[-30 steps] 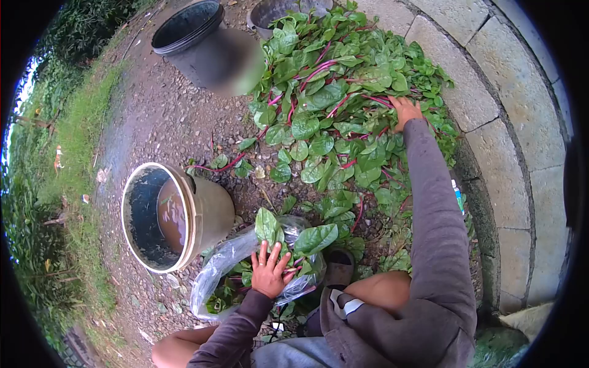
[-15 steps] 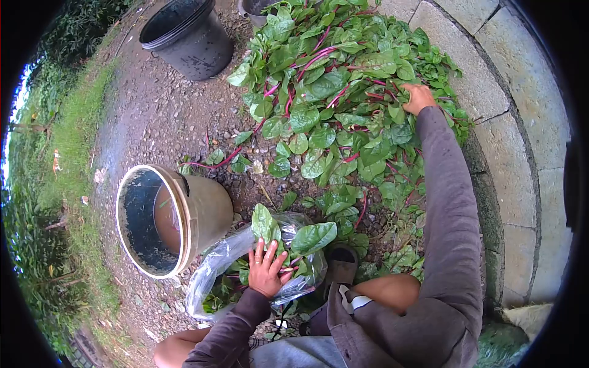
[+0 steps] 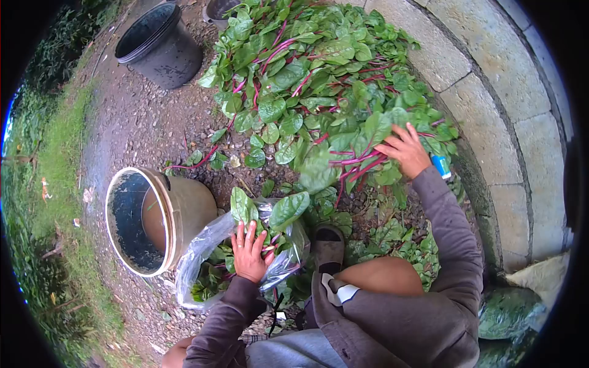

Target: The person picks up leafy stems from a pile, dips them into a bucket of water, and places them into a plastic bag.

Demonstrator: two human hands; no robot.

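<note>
My left hand [image 3: 248, 253] lies with fingers spread on Malabar spinach [image 3: 218, 276] inside a clear plastic bag [image 3: 195, 273]. Two broad leaves stick up from the bag beyond my fingertips. At the right edge of a large heap of Malabar spinach [image 3: 288, 73], my right hand [image 3: 406, 152] has its fingers over a bunch of purple-red stems [image 3: 362, 161] and appears to grip them. Leaves of that bunch are blurred by motion; my thumb's contact is partly hidden. A small blue-and-white object [image 3: 441, 167] lies just right of my right wrist.
A whitish bucket [image 3: 195, 205] with brownish liquid is tipped toward the left, beside the bag. Farther off stand a black bucket [image 3: 164, 58] and a grey container [image 3: 222, 12]. Curved stone paving [image 3: 485, 132] borders the right side. A sandaled foot [image 3: 328, 248] rests near the bag.
My right hand has drawn back toward me from the heap, and a bunch of stems and leaves has shifted with it. The blue-and-white object has come into sight. My left hand stays on the bagged greens.
</note>
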